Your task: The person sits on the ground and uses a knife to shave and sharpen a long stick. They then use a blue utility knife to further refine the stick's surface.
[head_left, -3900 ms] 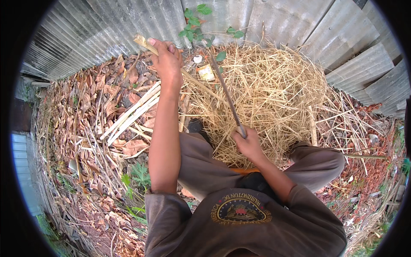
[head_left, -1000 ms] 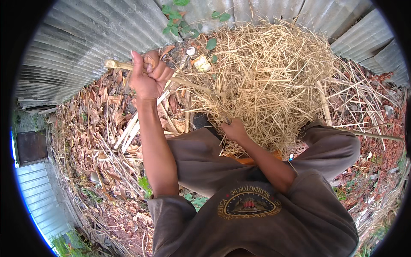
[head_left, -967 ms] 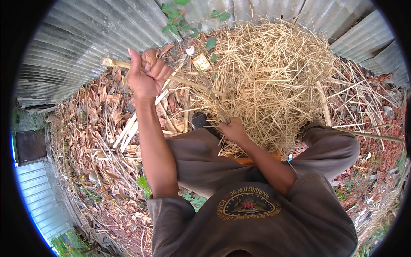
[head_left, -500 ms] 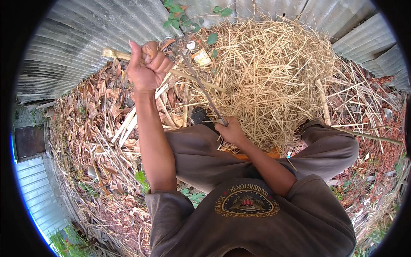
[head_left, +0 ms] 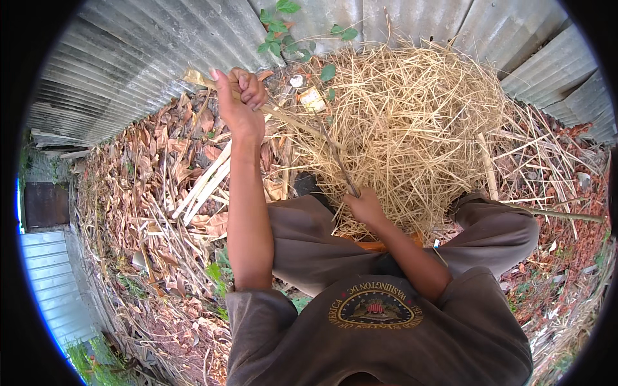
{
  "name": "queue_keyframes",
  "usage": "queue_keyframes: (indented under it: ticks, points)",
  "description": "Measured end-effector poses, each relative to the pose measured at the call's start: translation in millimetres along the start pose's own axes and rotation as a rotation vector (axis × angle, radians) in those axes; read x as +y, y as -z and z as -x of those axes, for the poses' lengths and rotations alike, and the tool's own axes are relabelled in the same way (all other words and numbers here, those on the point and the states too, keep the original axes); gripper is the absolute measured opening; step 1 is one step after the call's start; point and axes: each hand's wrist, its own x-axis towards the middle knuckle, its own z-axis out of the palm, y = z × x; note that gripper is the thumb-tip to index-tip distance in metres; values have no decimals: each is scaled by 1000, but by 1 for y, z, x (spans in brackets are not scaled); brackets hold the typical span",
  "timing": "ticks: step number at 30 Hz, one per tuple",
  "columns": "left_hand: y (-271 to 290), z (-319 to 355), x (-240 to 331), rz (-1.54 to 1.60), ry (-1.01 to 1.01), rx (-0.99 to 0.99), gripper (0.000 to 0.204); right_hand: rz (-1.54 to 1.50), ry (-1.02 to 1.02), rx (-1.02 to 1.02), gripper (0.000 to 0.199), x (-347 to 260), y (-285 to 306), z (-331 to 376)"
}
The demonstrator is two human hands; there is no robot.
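Observation:
My left hand [head_left: 242, 106] is raised at the upper left, its fingers wrapped round a pale wooden stick [head_left: 293, 122] with the thumb pointing up. One end of the stick pokes out past the thumb; the other slants down to the right over a pile of straw-like shavings [head_left: 418, 122]. Between my knees, my right hand [head_left: 365, 206] is closed round the handle of a long thin knife [head_left: 336, 153]. Its dark blade points up and to the left and crosses the stick near the lower end. Whether blade and stick touch, I cannot tell.
Corrugated metal sheets [head_left: 412, 22] wall in the far side. Dry leaves [head_left: 174, 135] and pale split sticks [head_left: 205, 186] lie at the left. A yellowish container [head_left: 311, 100] stands beside the pile, near a green plant [head_left: 275, 32]. A long stick [head_left: 560, 213] lies by my right knee.
Both hands appear further right and slightly lower, partly because the view has shifted. The knife now crosses the stick nearer its lower end, and its tip sits lower.

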Motion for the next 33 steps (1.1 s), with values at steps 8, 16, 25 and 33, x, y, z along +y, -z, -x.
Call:
queue_keyframes:
  ticks: [8,16,25,33]
  points:
    - [-14,0,-9,183,-203,161,56,-219,8,-147,20,-56,-26,35]
    - [-33,1,7,132,-382,200,33,-134,297,-164,23,-95,-44,46]
    - [-29,4,-1,6,-540,509,30,23,397,-48,23,-84,-61,34]
    - [-25,-1,-10,-3,-550,498,31,22,360,-69,27,-67,-51,30]
